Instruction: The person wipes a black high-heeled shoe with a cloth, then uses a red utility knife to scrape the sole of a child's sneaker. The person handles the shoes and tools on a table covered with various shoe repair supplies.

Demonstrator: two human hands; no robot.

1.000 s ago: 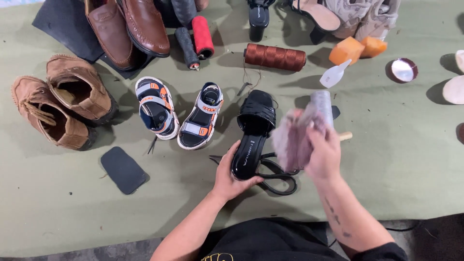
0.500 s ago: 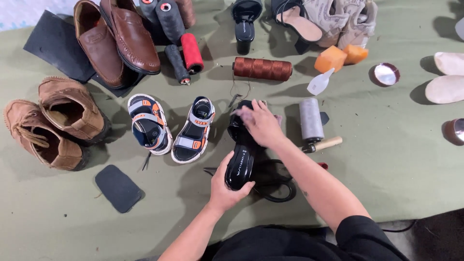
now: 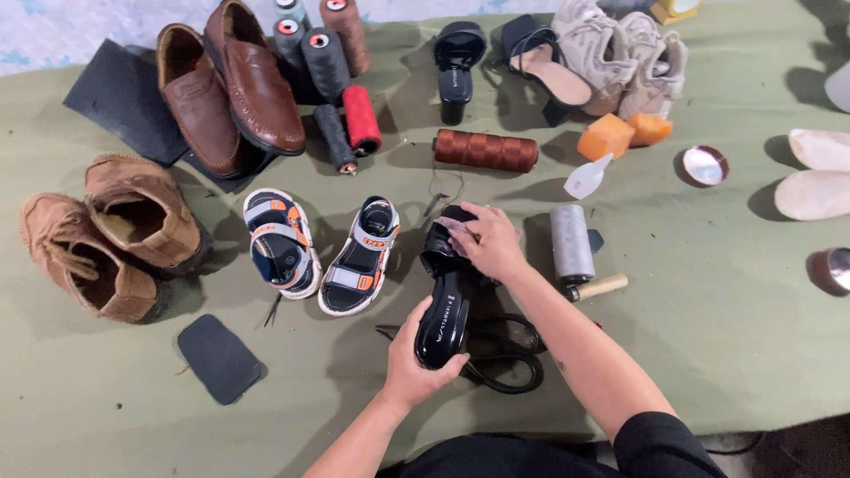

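— Two hands on one black sandal (image 3: 447,305)?
— Yes. My left hand (image 3: 414,363) curls around its near heel end; my right hand (image 3: 485,241) presses a greyish cloth (image 3: 458,226) flat onto its far toe end.
— Where is it?
— Mid-counter (image 3: 708,354), over black scissors (image 3: 505,358), just right of the small orange-striped sandals (image 3: 320,252).

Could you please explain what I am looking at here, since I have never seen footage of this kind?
This is one view from a camera worn on a person's head, looking down at their bare hands over a green cloth. The left hand grips the heel end of a black sandal; the right hand presses a cloth on its toe end. Around them lie small strapped sandals, brown boots, brown loafers, thread spools and black scissors.
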